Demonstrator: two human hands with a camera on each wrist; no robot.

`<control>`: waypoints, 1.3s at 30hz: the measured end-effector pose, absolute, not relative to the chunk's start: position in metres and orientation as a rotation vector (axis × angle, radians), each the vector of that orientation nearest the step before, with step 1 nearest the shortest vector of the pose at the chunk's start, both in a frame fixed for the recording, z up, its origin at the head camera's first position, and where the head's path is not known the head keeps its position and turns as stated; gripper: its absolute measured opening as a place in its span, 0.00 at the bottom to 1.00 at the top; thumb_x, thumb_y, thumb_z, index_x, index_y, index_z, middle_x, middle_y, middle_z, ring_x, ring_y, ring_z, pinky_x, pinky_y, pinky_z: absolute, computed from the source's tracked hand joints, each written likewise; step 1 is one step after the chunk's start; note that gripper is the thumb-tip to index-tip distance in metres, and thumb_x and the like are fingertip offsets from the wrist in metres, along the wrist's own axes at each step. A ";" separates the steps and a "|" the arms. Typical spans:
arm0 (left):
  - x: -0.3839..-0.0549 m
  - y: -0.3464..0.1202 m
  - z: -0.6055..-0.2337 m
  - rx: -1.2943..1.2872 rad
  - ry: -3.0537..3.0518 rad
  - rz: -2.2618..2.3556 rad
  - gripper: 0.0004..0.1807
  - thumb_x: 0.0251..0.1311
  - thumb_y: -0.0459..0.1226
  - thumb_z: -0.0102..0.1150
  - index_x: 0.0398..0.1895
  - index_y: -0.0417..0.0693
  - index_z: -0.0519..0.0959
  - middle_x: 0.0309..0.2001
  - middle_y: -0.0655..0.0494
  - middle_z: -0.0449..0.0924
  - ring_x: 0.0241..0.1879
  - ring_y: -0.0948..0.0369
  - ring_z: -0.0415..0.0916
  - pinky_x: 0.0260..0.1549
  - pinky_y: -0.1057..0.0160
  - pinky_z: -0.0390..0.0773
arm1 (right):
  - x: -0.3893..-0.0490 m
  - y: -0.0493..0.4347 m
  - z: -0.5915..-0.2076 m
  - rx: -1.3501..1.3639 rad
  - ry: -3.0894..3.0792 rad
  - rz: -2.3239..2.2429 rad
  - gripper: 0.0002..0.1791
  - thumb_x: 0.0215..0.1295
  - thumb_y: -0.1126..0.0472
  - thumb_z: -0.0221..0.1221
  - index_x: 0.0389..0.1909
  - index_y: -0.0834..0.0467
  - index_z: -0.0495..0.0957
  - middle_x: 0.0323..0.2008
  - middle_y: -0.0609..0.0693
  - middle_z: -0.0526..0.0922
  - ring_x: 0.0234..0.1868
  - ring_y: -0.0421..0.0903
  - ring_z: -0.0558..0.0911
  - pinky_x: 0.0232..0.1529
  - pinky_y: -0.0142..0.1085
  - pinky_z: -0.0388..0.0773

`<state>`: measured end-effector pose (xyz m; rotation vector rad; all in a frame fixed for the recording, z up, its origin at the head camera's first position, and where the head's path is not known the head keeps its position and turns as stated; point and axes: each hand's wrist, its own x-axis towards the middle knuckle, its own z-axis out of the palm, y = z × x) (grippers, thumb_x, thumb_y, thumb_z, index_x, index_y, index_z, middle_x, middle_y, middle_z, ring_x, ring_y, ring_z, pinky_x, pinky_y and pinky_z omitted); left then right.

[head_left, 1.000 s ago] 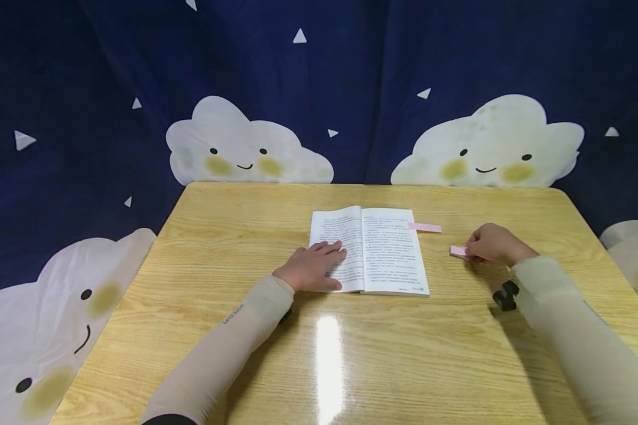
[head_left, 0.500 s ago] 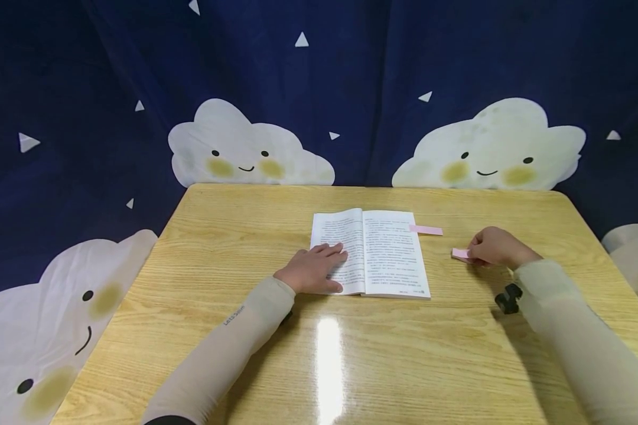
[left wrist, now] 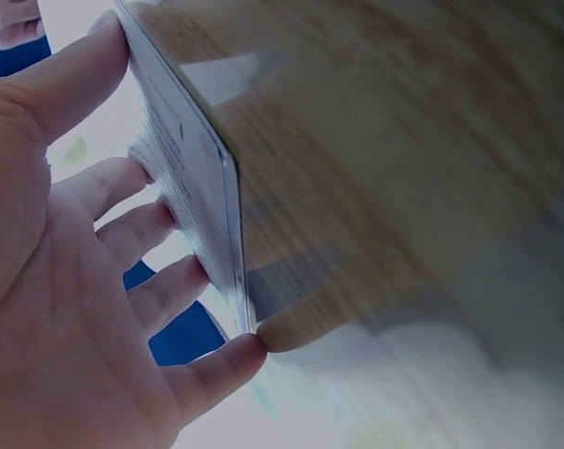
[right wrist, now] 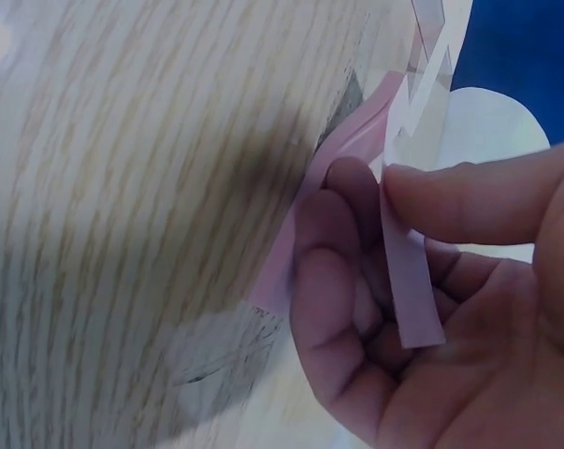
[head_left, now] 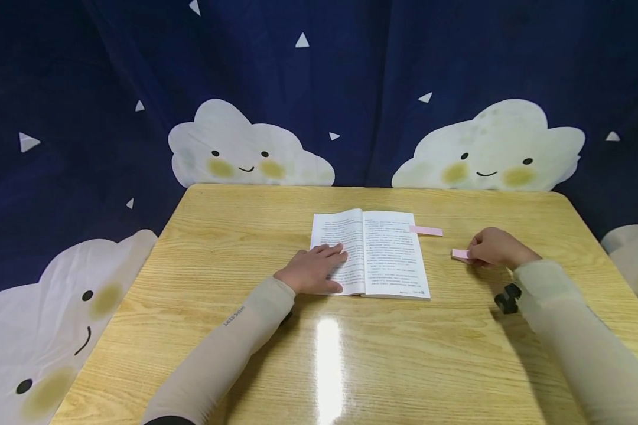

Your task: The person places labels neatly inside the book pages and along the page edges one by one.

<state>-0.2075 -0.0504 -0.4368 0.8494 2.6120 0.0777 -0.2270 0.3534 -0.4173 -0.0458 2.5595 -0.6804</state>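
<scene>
Navy curtain (head_left: 276, 71) backs a wooden table (head_left: 234, 236) as the right hand (head_left: 494, 247) pinches a pink strip (right wrist: 414, 290); toward nine o'clock lies an opened book (head_left: 388, 254), fold (head_left: 363, 254) running twelve to six, the left hand (head_left: 312, 270) spread upon it.

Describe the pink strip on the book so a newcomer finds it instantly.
On the wooden table lies an open book. At the outer edge of its right-hand page, near the top, a pink strip sticks out. Unlike the pink paper pinched by the right hand, no hand touches it.
</scene>
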 end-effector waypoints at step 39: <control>-0.209 -0.050 -0.439 0.831 2.611 0.088 0.44 0.65 0.60 0.55 0.80 0.65 0.51 0.81 0.63 0.44 0.81 0.54 0.44 0.72 0.41 0.57 | -0.227 0.353 -0.416 -0.061 2.571 -0.673 0.13 0.65 0.64 0.51 0.35 0.69 0.80 0.24 0.52 0.83 0.24 0.44 0.76 0.28 0.37 0.74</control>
